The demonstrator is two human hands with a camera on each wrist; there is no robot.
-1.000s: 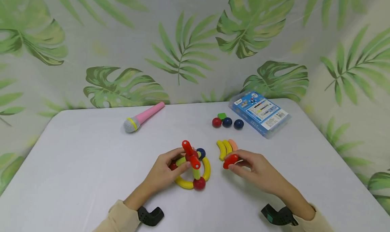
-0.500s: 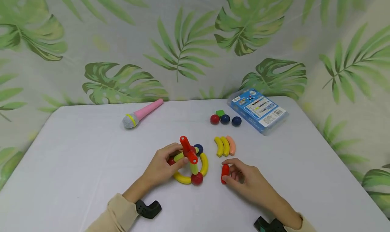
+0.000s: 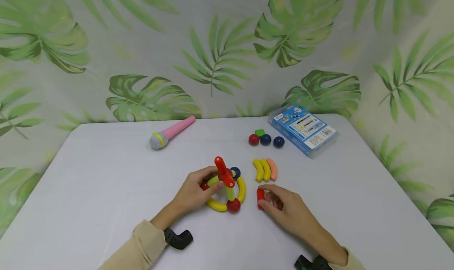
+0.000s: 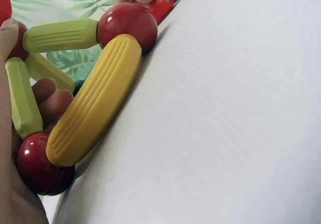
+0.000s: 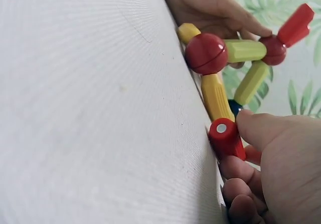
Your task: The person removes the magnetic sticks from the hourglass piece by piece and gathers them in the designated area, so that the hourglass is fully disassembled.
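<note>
My left hand (image 3: 195,189) grips a magnetic construction frame, its thumb by the red ball at the top. Yellow curved rods (image 3: 217,205) form the base, joined by red balls (image 3: 233,205) and a blue ball (image 3: 235,172). Light green rods (image 3: 230,193) rise to the top ball, from which red rods (image 3: 220,165) stick out. To the right, my right hand (image 3: 289,211) pinches a loose red rod (image 3: 260,199) between thumb and index finger, apart from the frame. In the right wrist view, that rod (image 5: 225,136) is at the tabletop with its magnet end facing the camera.
Beyond the right hand lie two yellow curved rods (image 3: 258,170) and a pink one (image 3: 272,169). Further back are a red ball (image 3: 253,139), blue balls (image 3: 278,142), a green piece (image 3: 260,132) and a blue box (image 3: 303,130). A pink microphone (image 3: 172,133) lies back left.
The right hand has come down and nearer to me with the red rod, turning it from slanted to pointing away from me. The left hand keeps its grip on the frame.
</note>
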